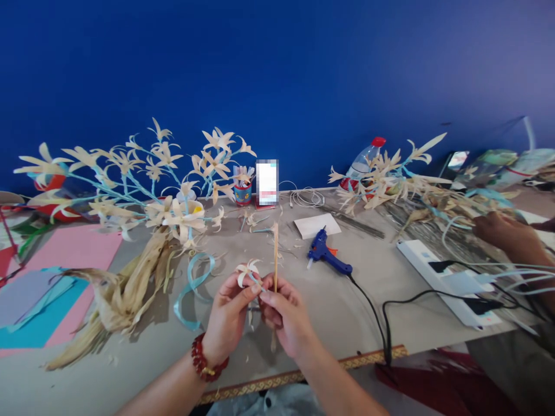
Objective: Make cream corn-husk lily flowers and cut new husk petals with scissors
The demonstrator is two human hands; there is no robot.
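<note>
Close together over the table's front middle, my two hands meet at a small pale husk flower (248, 271) with a light blue stem. My left hand (234, 309), with a red bead bracelet at the wrist, pinches the flower near its base. Thumb and fingers of my right hand (284, 312) are closed at the stem, and a thin wooden stick (276, 254) stands upright in that same hand. The stick's upper tip looks whitish. A curled light blue ribbon (191, 289) lies left of my left hand.
Right of my hands rests a blue glue gun (327, 252) beside a white card (317, 225). A power strip (446, 283) with cables lies farther right, near another person's hand (498, 234). Dried husks (130, 283), coloured paper (82, 254) and flower branches (143, 190) occupy the left.
</note>
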